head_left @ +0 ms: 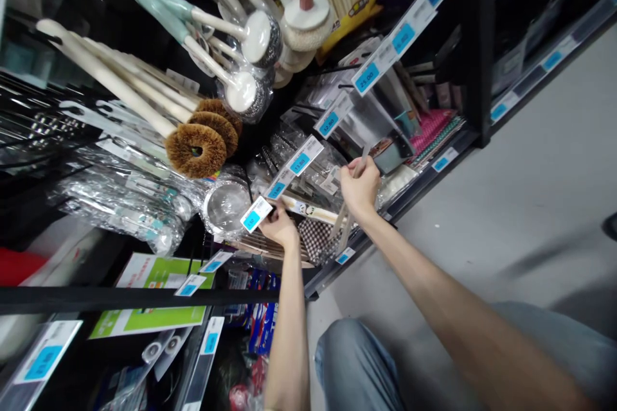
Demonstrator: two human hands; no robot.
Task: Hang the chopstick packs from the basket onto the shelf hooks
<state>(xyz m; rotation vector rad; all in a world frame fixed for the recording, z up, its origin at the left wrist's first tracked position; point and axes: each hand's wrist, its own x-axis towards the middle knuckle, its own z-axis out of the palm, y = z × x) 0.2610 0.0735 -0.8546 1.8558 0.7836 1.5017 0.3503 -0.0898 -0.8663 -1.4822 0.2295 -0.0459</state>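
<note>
My left hand [282, 229] is at a low hook, its fingers curled and partly hidden behind a price tag [256, 214]. They close on the near end of a long, pale strip-like pack with a panda print [308, 209]. My right hand [360, 191], farther right, is closed around a thin, flat, greyish-brown strip [343, 231] that sticks out above and below the fist; its exact kind is unclear. Below and between my hands lies a black-and-white checked cloth item [315, 239]. A plastic-wrapped round strainer [226, 205] hangs left of my left hand.
Brown bristle pot brushes [196, 149] and wrapped scrubbers with white heads [243, 93] hang above. Price tags [299, 164] jut out on hooks. A black shelf post [479, 45] stands right, beside the grey floor [544, 192]. Green-and-white packs [159, 318] hang lower left.
</note>
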